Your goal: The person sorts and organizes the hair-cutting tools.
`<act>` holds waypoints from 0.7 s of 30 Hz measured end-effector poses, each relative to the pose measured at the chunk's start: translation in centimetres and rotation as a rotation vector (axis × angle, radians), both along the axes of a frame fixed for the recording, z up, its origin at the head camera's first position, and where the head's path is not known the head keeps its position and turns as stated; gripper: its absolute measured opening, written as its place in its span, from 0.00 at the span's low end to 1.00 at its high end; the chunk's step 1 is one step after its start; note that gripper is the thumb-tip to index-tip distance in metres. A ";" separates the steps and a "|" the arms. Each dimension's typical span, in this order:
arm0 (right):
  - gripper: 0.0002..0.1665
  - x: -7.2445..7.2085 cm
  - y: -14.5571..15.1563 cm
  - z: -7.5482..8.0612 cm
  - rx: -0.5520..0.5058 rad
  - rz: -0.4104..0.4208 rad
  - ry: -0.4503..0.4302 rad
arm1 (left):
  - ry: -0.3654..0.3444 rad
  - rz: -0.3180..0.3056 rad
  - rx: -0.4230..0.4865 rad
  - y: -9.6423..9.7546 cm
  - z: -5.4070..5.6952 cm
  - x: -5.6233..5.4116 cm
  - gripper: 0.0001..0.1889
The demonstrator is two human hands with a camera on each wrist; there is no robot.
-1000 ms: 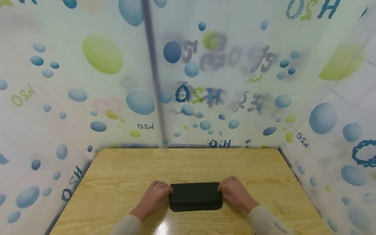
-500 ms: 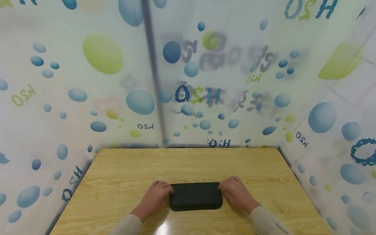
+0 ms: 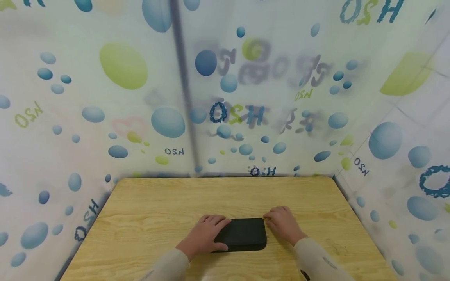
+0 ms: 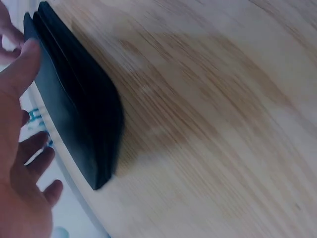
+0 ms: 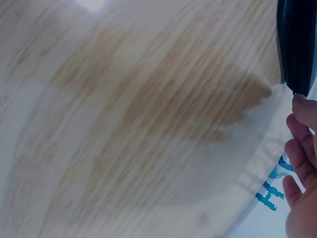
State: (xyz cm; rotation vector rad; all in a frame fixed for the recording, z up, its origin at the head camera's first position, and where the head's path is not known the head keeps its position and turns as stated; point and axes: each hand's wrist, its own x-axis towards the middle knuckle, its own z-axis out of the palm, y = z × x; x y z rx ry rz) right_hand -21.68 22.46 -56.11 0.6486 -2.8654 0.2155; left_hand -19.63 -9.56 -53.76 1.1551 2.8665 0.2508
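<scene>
A flat black case [image 3: 246,234] lies on the wooden table in front of me, its lid folded down. In the left wrist view a seam runs between the layers of the case [image 4: 74,89]. My left hand [image 3: 205,236] spreads over its left part, with the thumb at the near edge and the fingers toward the far edge. My right hand [image 3: 283,224] is at its far right corner. In the right wrist view the thumb of the right hand [image 5: 304,148] meets the tip of the case, and the other fingers curl loosely.
The wooden table [image 3: 158,199] reaches back to a wall covering [image 3: 140,97] printed with blue and green bubbles and H2O lettering. Similar panels stand at the left and right. A bright light reflection shows on the tabletop in the right wrist view.
The case's lid has come down flat over its front. My left hand has left the case's left edge and moved right over it. My right hand has shifted slightly toward the far side.
</scene>
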 end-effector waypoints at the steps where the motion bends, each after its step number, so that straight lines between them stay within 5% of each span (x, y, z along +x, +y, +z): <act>1: 0.06 -0.1 -0.1 0.0 0.002 0.001 -0.006 | -0.010 -0.004 -0.010 0.4 0.0 0.0 0.44; 6: 0.06 -0.3 -0.7 0.3 -0.013 -0.005 -0.036 | -0.047 0.012 -0.046 1.5 0.1 0.1 0.52; 21: 0.01 -0.8 -1.3 -0.2 -0.022 -0.093 -0.034 | -0.086 0.047 -0.078 2.5 -0.5 -0.4 0.47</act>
